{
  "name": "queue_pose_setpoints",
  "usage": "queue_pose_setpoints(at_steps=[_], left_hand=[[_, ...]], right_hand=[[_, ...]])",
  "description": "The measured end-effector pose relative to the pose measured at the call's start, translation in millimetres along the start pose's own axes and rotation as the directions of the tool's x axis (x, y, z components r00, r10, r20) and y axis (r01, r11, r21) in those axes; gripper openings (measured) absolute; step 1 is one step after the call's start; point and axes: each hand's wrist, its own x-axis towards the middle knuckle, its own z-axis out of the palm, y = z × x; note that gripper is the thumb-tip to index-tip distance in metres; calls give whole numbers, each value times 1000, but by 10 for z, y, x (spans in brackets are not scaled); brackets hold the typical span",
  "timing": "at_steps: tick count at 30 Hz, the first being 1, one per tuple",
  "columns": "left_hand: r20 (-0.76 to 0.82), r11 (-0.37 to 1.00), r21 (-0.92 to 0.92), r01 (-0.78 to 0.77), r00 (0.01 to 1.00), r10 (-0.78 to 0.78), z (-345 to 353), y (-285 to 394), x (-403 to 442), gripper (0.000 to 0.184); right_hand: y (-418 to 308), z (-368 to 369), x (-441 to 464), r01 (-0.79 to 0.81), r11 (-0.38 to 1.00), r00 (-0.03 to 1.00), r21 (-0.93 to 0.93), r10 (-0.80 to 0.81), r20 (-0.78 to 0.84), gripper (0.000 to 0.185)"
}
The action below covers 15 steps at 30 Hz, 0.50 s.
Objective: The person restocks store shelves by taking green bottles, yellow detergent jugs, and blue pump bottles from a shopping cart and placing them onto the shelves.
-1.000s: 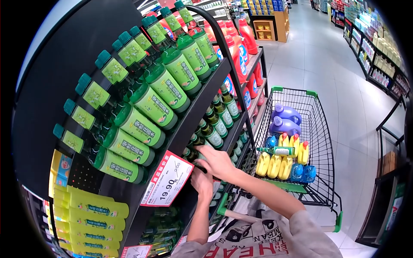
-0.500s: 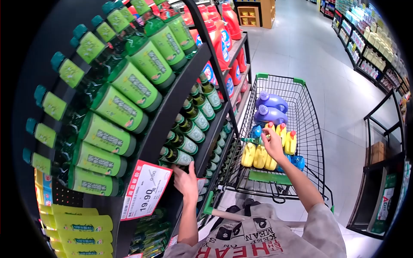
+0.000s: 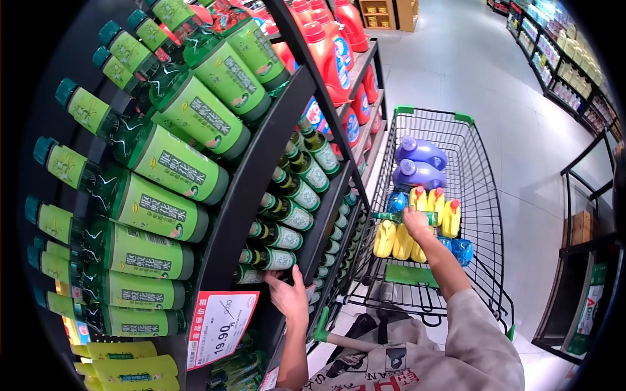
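The black rack (image 3: 258, 156) fills the left side; on its upper shelf, large green bottles (image 3: 173, 163) lean in a row up to the front edge. At its right stands the shopping cart (image 3: 411, 275). Red jugs (image 3: 326, 58) are beyond the rack's upright post, which partly hides them. Purple jugs (image 3: 420, 174) lie toward the cart's far edge, and yellow bottles (image 3: 385, 238) nearer. A price sign (image 3: 225, 329) covers part of the lower shelf's near corner. Beside it, the left hand (image 3: 287, 296), its thumb spread, touches the small dark-green bottles (image 3: 279, 236) at the shelf's front edge; its fingertips are partly hidden. The right hand (image 3: 418, 223) covers the middle of one green bottle (image 3: 391, 216) lying across the cart, beside the yellow ones; whether it grips, I cannot tell.
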Motion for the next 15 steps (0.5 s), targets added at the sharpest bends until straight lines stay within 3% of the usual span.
queue_pose_setpoints(at_steps=[3,6,9,15], left_hand=[[-37,998,58,2,999,0,21,0,-3,58],[-20,999,34,40,999,-39,50,-59,2,56],[5,998,49,25,1000,-26,19,-27,14,53],[-21,1000,-25,1,1000,-1,35,-47,3,54]], right_hand=[[150,445,208,44,999,999,-29,-45,-29,23],[152,306,119,10,1000,998,-15,-11,-61,30],[212,253,63,77,993,997,-91,-79,-17,32],[328,88,-286,84,993,992,85,-91,86,51]])
